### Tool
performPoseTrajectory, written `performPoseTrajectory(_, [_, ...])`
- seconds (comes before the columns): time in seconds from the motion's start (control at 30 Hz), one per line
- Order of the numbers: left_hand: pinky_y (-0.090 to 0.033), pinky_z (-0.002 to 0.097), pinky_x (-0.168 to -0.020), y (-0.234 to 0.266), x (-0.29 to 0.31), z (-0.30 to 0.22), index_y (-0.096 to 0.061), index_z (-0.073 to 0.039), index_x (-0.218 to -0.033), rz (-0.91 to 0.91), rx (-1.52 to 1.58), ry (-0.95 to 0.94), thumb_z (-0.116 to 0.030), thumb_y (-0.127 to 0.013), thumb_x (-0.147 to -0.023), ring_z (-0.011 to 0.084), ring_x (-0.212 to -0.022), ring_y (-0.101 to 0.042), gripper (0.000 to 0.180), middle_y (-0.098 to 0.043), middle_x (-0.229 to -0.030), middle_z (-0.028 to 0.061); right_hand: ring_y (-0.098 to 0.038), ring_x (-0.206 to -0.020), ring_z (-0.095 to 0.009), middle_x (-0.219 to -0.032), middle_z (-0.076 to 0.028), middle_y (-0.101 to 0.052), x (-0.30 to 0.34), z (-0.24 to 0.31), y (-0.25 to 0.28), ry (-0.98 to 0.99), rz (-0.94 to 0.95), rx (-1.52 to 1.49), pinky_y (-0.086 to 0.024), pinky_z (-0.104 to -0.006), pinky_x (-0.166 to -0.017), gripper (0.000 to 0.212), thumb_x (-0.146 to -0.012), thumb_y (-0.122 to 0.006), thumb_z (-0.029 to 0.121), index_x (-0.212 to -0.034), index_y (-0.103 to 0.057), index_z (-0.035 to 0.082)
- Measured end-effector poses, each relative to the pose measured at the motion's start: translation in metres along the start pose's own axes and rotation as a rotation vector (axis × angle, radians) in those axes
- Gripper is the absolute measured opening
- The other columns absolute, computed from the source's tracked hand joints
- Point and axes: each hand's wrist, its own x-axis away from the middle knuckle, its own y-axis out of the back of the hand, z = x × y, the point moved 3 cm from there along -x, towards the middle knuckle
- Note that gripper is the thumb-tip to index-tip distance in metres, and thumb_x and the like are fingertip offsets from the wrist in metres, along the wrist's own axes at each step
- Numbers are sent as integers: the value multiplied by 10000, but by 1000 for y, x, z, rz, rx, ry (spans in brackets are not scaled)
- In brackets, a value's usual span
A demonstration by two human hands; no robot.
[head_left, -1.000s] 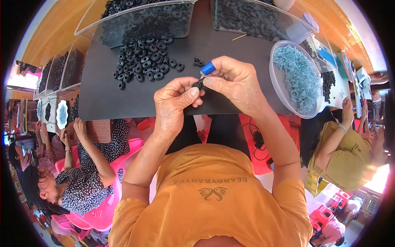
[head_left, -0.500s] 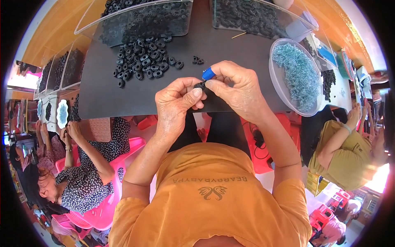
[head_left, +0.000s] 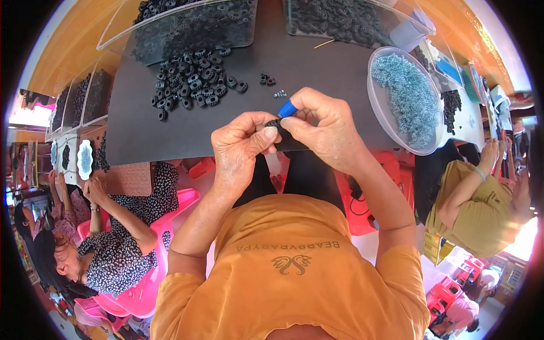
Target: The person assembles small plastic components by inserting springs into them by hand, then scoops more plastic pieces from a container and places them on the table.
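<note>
Fingers of the left hand point(head_left: 237, 146) are clamping a black part point(head_left: 273, 122); the right hand point(head_left: 326, 126) is touching its right end, finger grip unclear. Silver bits point(head_left: 280, 94) are lying farther off.

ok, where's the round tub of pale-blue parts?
In the head view, the tub is at the right end of the dark tabletop, to the right of the right hand.
</note>
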Motion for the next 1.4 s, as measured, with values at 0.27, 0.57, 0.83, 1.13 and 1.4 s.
performPoseTrajectory(0.27, [-473, 188, -541, -3, 3, -1, -651, 42, -953, -73, -135, -35, -29, -659, -842, 64, -627, -546, 132, -625, -752, 38, -511, -687, -347, -737, -135, -526, 1, 9, -10, 501, -103, 394, -414, -425, -587, 159, -693, -627, -44, -758, -493, 14])
performPoseTrajectory(0.57, [-403, 178, -506, 9, -2, -1, -661, 33, -917, -56, -160, 52, -40, -680, -815, 59, -548, -508, 127, -632, -692, 44, -551, -681, -204, -774, -82, -585, 11, -1, -14, 482, -172, 312, -442, -308, -599, 149, -747, -621, -92, -852, -599, 11])
performPoseTrajectory(0.83, [-378, 170, -504, 4, -4, -7, -658, 26, -910, -30, -119, 83, -99, -677, -838, 55, -541, -486, 146, -616, -683, 33, -533, -634, -276, -715, -119, -542, 10, -14, -17, 167, -258, 10, -424, -357, -553, 143, -721, -646, -74, -808, -565, 6])
performPoseTrajectory(1.13, [-367, 170, -488, -1, -5, -4, -670, 25, -913, -62, -325, 30, -89, -680, -836, 44, -551, -479, 138, -603, -672, 10, -501, -660, -337, -703, -130, -502, 11, -13, -26, 583, -360, 313, -400, -422, -556, 164, -684, -590, -98, -751, -491, 14])
performPoseTrajectory(1.4, [-368, 170, -497, 3, -9, -4, -666, 29, -911, -74, -276, 92, -74, -671, -838, 43, -553, -476, 126, -594, -662, 5, -517, -660, -328, -711, -132, -524, 10, -22, -24, 411, -350, 159, -416, -398, -574, 151, -703, -626, -68, -786, -525, 9])
